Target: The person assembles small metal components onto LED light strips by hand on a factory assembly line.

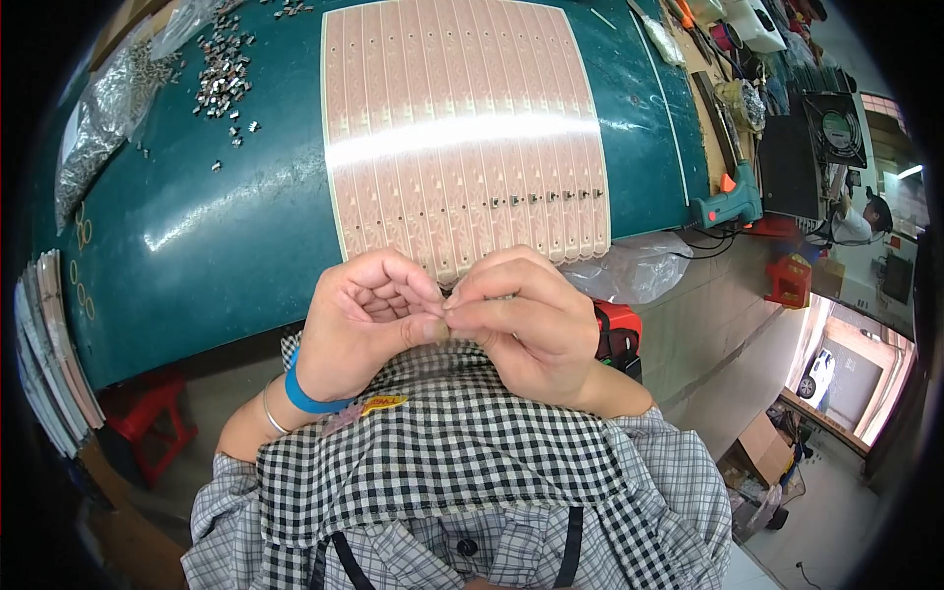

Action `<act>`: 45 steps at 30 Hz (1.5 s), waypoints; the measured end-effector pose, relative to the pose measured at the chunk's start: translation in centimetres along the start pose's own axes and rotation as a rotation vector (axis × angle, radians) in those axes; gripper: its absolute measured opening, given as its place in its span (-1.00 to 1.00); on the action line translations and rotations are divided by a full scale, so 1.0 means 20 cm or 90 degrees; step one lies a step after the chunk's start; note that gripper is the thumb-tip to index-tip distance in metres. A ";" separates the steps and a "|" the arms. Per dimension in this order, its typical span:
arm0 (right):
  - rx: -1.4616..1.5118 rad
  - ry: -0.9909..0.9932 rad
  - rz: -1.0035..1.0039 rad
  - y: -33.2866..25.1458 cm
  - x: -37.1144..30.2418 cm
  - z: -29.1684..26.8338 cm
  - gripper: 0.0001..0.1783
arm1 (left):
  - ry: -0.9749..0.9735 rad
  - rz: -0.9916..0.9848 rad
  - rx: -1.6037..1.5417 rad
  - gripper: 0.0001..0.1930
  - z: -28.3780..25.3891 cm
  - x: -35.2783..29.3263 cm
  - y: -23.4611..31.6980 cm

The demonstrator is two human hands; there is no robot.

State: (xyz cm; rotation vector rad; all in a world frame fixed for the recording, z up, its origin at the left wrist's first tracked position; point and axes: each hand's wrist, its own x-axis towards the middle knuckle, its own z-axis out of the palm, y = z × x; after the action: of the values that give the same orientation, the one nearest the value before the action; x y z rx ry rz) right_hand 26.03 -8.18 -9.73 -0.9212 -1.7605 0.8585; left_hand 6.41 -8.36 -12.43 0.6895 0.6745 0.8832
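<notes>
My left hand [359, 310] and my right hand [531, 320] meet at the fingertips just past the near edge of the table. Both are closed in a pinch; whatever lies between the fingers is too small to make out. Right beyond them lies a pinkish panel of circuit boards [442, 79], divided into long narrow strips. Toward its near right side, a row of small dark components [534, 199] sits on several strips. At the far left, small metal components [224, 74] are heaped loosely on the table.
The green table [236, 265] carries a plastic bag of parts [113, 128] at left and a glue gun [733, 202] at right. Clear plastic [644, 270] hangs by the near edge. Red stools [152, 423] stand below, and a person [855, 218] is at far right.
</notes>
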 end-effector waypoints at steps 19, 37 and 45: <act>-0.125 0.191 0.167 0.17 0.10 -0.31 -0.86 | 0.340 0.275 1.001 -0.82 -0.66 0.14 0.50; -0.379 0.039 0.073 0.25 0.13 -0.05 -0.86 | 0.318 0.294 0.948 -0.86 -0.63 0.10 0.48; -0.467 -0.014 0.016 0.22 0.16 -0.05 -0.86 | 0.298 0.305 0.932 -0.88 -0.62 0.10 0.47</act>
State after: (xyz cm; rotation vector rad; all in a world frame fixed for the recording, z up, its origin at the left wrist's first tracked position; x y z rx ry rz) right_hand 27.09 -3.13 -11.91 -1.3976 -2.1223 0.2111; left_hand -6.38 0.72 -13.06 2.0385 1.6452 0.8904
